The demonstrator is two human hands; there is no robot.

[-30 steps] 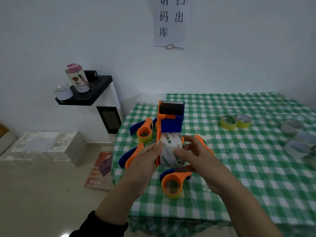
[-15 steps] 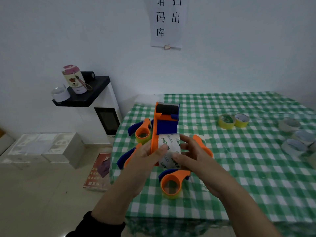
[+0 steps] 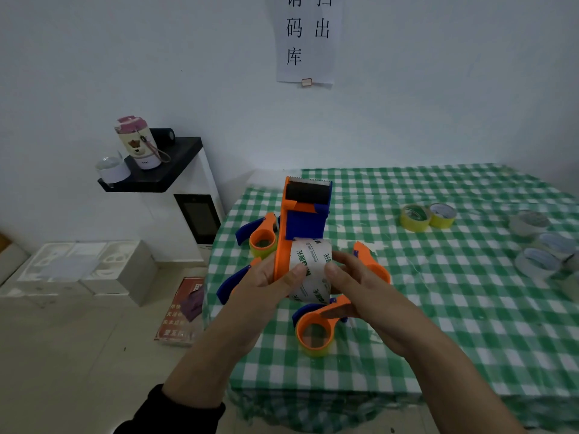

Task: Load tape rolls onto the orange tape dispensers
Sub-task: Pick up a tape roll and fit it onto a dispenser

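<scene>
I hold an orange and blue tape dispenser (image 3: 302, 214) upright above the table's left corner. A clear tape roll (image 3: 310, 261) with green print sits on its hub. My left hand (image 3: 266, 286) grips the dispenser's frame and presses a thumb on the roll. My right hand (image 3: 360, 283) holds the roll from the right side, thumb on its face. Small orange dispensers lie on the green checked table (image 3: 438, 308): one (image 3: 316, 333) under my hands, one (image 3: 263, 236) behind at left, one (image 3: 369, 261) partly hidden by my right hand.
Two yellow tape rolls (image 3: 427, 216) lie mid-table. Several white rolls (image 3: 539, 245) sit at the right edge. Left of the table stand a white machine with a black top (image 3: 175, 189), foam boxes (image 3: 78, 270) and a red packet (image 3: 181, 311) on the floor.
The dispenser with its roll stays in both hands and tilts slightly. My fingers have shifted on the roll's face; the view has drifted a little.
</scene>
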